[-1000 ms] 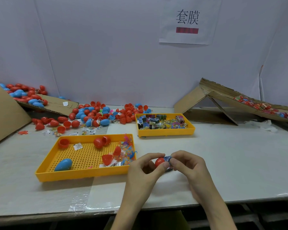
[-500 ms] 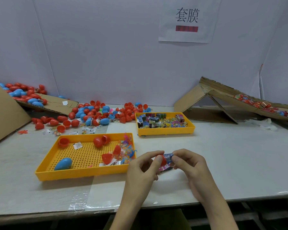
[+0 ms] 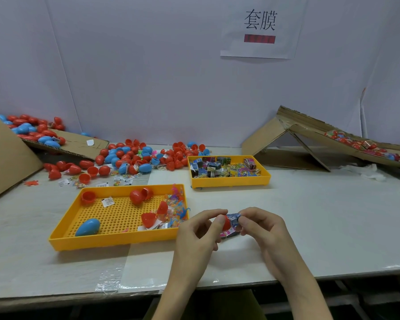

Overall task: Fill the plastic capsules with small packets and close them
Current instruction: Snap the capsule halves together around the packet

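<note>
- The left hand (image 3: 199,229) pinches a red plastic capsule half (image 3: 226,222) between thumb and fingertips, the fingers curled round it.
- The right hand (image 3: 263,229) has its fingers curled on a small blue printed packet (image 3: 233,218), which sits against the capsule half; how far in it goes is hidden by the fingers.
- A pink printed packet (image 3: 228,233) shows just under the two hands; I cannot tell which hand holds it.
- Both hands hover just above the pale grey surface (image 3: 310,215), near its front edge.
- At nine o'clock from the hands, just beside the left hand, lies a yellow perforated plastic tray (image 3: 111,241).
- It holds one closed blue egg-shaped capsule (image 3: 88,227) at its near left and a few loose red capsule halves (image 3: 136,197).
- A heap of tiny colourful plastic toys (image 3: 176,204) sits at the tray's right end.
- At twelve o'clock, well apart from the hands, stands a smaller yellow tray (image 3: 231,181) full of small printed packets (image 3: 224,167).
- At eleven o'clock, along the wall, a loose pile of red and blue capsules (image 3: 134,158) spreads over the surface, with small sachets scattered in front.
- At ten o'clock a sloping brown cardboard sheet (image 3: 76,144) carries more capsules at its upper end.
- At two o'clock a folded cardboard chute (image 3: 310,135) leans down to the right with wrapped pieces lying on it.
- High on the wall at twelve o'clock hangs a white paper sign (image 3: 260,26) with black characters and a red bar.
</note>
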Motion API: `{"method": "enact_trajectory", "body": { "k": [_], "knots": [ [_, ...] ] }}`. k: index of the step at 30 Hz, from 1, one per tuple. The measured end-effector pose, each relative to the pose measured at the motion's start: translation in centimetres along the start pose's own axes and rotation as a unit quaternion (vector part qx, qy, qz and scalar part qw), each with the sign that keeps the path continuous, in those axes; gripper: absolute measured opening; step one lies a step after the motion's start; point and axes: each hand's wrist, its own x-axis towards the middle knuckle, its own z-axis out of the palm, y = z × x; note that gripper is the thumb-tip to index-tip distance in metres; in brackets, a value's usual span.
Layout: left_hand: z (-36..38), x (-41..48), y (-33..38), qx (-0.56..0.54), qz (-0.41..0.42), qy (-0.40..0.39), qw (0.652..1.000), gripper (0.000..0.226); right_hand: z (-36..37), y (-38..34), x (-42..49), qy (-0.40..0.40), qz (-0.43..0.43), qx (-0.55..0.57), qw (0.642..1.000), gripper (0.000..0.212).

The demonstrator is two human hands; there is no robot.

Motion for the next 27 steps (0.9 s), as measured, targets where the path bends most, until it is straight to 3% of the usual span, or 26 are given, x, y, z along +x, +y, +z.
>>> {"method": "enact_trajectory", "body": {
  "k": [9, 14, 21, 25, 27],
  "knots": [
    [-0.12, 0.05, -0.19, 0.003, 0.006, 0.005, 1.000, 0.013, -0.24, 0.26, 0.22, -0.008, 0.029, 0.026, 0.999, 0.032],
    [-0.18, 0.08, -0.37, 0.015, 0.015, 0.006, 1.000, 0.012, -0.01, 0.40, 0.20, -0.006, 0.021, 0.014, 1.000, 0.013],
    [-0.20, -0.03, -0.39, 0.021, 0.031, 0.003, 0.999, 0.014, 0.02, 0.50, 0.14, 0.002, 0.014, -0.002, 1.000, 0.012],
    [-0.22, -0.08, -0.22, 0.019, 0.045, 0.004, 0.999, 0.016, 0.07, 0.32, 0.13, -0.001, 0.012, -0.011, 1.000, 0.023],
    [-0.17, -0.02, -0.23, 0.002, 0.037, -0.001, 0.999, 0.012, 0.06, 0.25, 0.10, 0.001, 0.010, -0.012, 1.000, 0.016]
  ]
}}
